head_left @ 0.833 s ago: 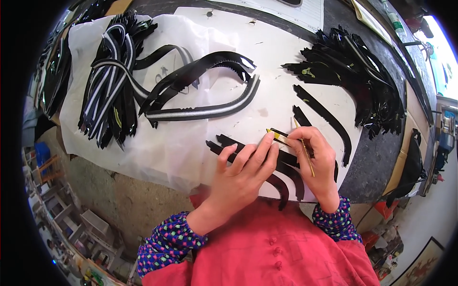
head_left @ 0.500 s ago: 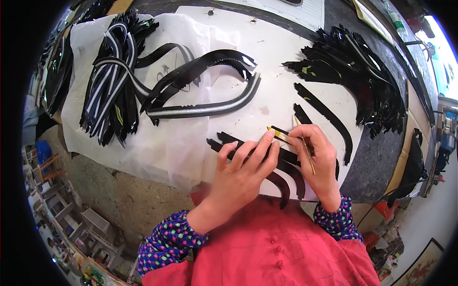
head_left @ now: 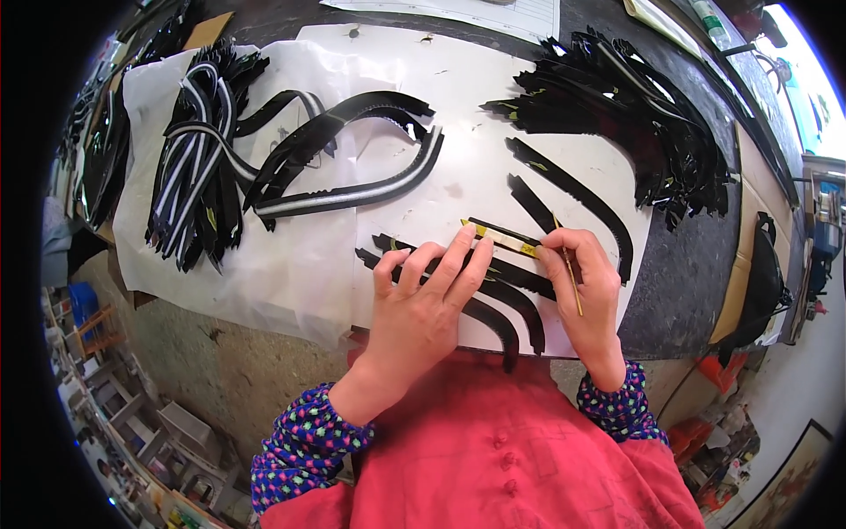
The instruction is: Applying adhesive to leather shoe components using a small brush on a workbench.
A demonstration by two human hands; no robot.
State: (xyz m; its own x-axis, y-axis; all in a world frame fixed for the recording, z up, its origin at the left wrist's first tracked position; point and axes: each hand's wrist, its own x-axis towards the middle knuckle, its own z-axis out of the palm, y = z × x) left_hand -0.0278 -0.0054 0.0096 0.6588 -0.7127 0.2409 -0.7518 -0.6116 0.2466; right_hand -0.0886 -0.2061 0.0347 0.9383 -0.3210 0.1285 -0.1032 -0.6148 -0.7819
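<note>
My left hand [head_left: 421, 295] lies palm down with its fingers stretched out. Two of its fingertips press on the end of a narrow pale strip with yellow ends [head_left: 504, 238], which lies along a short black curved strip. My right hand [head_left: 583, 286] pinches a thin gold-brown stick [head_left: 571, 275], perhaps a fine brush. Its thumb and fingertips also touch the other yellow end of the pale strip. Several curved black strips [head_left: 520, 309] lie under and beside my left hand. Beyond my right hand are more black strips [head_left: 577, 194].
A heap of glossy black strips [head_left: 608, 115] stands at the far right. On the left, a bundle of black strips with grey-white stripes [head_left: 198, 159] rests on translucent sheeting [head_left: 291, 256]. Between them a looped striped strip [head_left: 352, 203] lies on the white board [head_left: 458, 79].
My right hand has moved away from my left along the pale strip, so more of it shows between them. The whole view has shifted slightly.
</note>
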